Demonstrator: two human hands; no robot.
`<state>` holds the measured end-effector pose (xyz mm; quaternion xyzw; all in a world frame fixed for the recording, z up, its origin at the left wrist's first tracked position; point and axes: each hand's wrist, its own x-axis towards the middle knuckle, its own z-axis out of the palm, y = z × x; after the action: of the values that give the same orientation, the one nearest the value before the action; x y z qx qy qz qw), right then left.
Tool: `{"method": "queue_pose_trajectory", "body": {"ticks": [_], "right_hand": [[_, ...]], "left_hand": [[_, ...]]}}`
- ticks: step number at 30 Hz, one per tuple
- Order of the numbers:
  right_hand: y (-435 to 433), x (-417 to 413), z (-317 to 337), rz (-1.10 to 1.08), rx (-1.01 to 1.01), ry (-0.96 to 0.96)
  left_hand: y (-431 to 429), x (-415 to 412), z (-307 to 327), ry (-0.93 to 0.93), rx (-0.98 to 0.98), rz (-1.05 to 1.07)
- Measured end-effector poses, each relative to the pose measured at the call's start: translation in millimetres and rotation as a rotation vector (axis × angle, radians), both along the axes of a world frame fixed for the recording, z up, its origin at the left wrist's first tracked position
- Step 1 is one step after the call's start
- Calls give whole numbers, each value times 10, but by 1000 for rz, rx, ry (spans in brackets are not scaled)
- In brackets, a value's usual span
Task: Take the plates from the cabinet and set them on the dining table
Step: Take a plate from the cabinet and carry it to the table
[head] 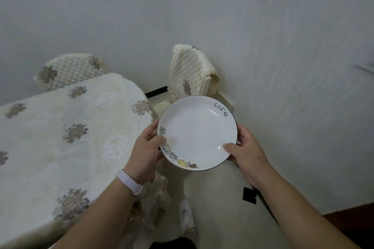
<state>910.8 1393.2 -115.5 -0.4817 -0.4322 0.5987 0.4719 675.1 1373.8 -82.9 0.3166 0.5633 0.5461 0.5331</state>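
Holding a round, glossy white plate (197,132) in the air, just off the corner of the dining table (60,137).
Gripping its dark-edged rim at opposite sides with left hand (144,147) and right hand (245,152), thumbs on top; hovering beside embroidered floral cloth and a quilted chair back (188,73).

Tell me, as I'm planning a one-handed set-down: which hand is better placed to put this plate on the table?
Left, probably. The left hand grips the white plate on the rim nearest the cloth-covered dining table; the right hand holds the far rim, away from it.
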Motion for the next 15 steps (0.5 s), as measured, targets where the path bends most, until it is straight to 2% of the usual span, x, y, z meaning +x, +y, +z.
{"method": "queue_pose_trajectory", "body": {"ticks": [15], "right_hand": [[2368,-1308,-143,149,-69,-142]], "left_hand": [[2028,-1330,-440,-80,-55,95]]}}
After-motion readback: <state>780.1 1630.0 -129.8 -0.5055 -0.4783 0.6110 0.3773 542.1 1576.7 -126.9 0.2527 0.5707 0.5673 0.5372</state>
